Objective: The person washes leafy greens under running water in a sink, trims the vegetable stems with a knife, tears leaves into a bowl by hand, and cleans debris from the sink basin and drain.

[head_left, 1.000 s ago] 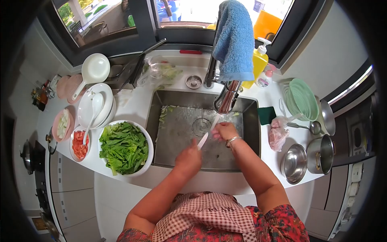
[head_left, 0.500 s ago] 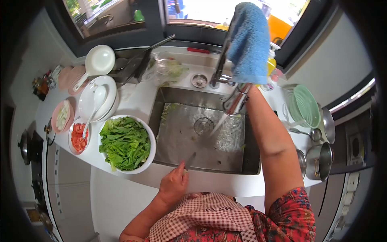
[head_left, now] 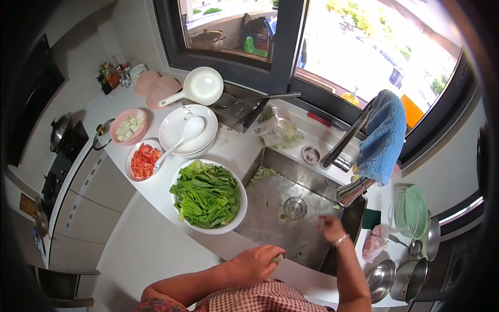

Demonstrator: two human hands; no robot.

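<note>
My left hand [head_left: 258, 264] is wrapped round the handle of a small knife [head_left: 294, 250], whose blade points right over the front rim of the steel sink [head_left: 270, 208]. My right hand [head_left: 331, 229], with a bracelet at the wrist, is over the right part of the sink, its fingers blurred by motion. Above it hangs the faucet head [head_left: 354, 191]. A blue towel [head_left: 383, 138] drapes over the faucet. Left of the sink stands a white bowl [head_left: 243, 205] full of chopped leafy greens [head_left: 205, 195]. Bits of leaf lie in the wet sink.
Left on the counter are a bowl of cut tomatoes [head_left: 144, 161], a pink bowl of white pieces [head_left: 130, 126], stacked plates with a white spoon [head_left: 192, 127], and a white pan [head_left: 202, 86]. At right are a green basket [head_left: 411, 211], a meat-like pink bag [head_left: 375, 244] and steel pots [head_left: 409, 281].
My right hand has come down from the faucet to over the sink, and the water stream no longer shows. My left hand still holds the knife. The view has turned left.
</note>
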